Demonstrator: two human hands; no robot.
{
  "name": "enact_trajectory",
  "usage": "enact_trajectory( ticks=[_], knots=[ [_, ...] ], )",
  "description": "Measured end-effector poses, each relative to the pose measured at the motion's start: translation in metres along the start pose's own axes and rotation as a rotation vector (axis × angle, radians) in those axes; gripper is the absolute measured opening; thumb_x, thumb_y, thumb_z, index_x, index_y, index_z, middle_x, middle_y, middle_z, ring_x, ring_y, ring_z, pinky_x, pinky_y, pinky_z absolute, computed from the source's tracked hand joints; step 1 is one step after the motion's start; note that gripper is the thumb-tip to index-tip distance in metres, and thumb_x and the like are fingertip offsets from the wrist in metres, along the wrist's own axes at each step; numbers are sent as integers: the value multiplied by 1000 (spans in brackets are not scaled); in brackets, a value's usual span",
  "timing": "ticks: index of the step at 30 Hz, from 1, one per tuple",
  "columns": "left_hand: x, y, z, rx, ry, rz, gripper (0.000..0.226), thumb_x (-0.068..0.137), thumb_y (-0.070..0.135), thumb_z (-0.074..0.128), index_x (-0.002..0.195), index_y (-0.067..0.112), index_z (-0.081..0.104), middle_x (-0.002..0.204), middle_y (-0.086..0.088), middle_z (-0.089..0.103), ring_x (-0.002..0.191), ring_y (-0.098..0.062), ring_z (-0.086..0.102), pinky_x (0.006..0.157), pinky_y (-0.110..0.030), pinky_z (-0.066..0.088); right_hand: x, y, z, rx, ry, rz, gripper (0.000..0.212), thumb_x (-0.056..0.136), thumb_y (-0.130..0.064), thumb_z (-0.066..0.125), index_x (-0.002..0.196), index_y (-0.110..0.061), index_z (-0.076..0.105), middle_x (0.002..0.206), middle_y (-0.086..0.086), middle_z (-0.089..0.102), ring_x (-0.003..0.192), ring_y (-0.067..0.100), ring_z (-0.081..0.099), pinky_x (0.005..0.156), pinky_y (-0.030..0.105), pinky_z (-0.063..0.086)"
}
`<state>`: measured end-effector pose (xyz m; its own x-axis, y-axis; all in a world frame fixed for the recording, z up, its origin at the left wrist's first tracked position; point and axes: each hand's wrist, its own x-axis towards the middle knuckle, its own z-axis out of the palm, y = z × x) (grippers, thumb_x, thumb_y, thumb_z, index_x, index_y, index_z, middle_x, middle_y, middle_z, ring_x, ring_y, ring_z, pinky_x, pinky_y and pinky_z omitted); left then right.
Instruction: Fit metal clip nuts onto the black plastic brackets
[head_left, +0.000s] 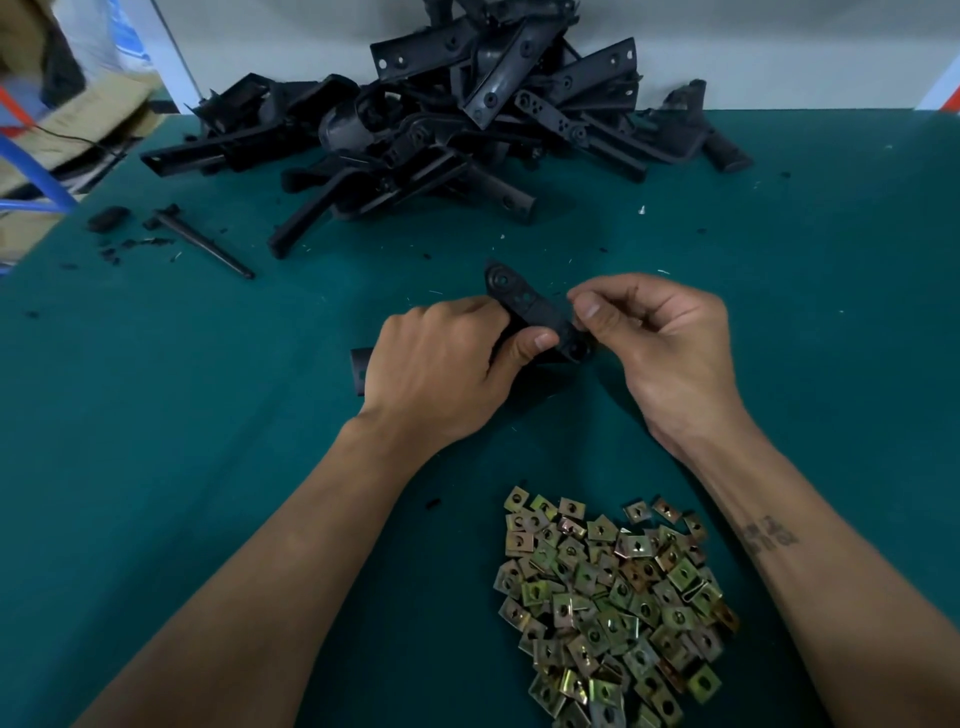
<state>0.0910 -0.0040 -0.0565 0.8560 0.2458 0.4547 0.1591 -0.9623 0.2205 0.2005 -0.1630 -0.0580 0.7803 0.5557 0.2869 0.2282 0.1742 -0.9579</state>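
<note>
The left hand (441, 364) clamped the long black plastic bracket (524, 304) steady while right-hand fingers (589, 306) pinched at its five-o'clock end, seemingly seating a clip nut.

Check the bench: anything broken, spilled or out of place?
Possibly. Black plastic crumbs and a loose thin black rod lie on the green mat at far left, apart from the bracket pile; they look like broken-off bits. Pale flecks dot the mat. The clip nuts lie in a loose heap.
</note>
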Motion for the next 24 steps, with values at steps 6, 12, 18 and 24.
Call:
enact_trajectory(
  ticks=[6, 12, 18, 24],
  knots=[
    [0, 0, 0, 9, -15, -10, 70, 96, 72, 20, 89, 20, 66, 81, 4, 65, 70, -29, 62, 56, -38, 44, -2, -2, 1, 86, 71, 3, 14, 80, -8, 82, 82, -19, 75, 77, -1, 77, 73, 8, 71, 73, 19, 55],
    [0, 1, 0, 16, -16, -26, 70, 96, 72, 19, 94, 22, 68, 83, 5, 66, 72, -29, 63, 58, -39, 45, -4, -3, 2, 29, 42, 6, 21, 83, 3, 75, 87, -18, 77, 82, -1, 78, 79, 9, 72, 75, 18, 55],
    [0, 1, 0, 5, -4, -33, 70, 96, 72, 21, 89, 19, 66, 80, 4, 65, 69, -30, 62, 56, -38, 44, -6, -3, 5, 95, 122, 33, 15, 80, -2, 81, 84, -16, 76, 81, 5, 78, 79, 16, 74, 78, 24, 57],
    [-1, 1, 0, 35, 15, -44, 69, 96, 71, 21, 88, 20, 67, 79, 4, 66, 68, -31, 63, 54, -35, 40, -6, -5, 3, 53, 109, 65, 14, 80, -4, 81, 83, -17, 76, 82, 5, 78, 79, 16, 74, 78, 23, 57]
  ],
)
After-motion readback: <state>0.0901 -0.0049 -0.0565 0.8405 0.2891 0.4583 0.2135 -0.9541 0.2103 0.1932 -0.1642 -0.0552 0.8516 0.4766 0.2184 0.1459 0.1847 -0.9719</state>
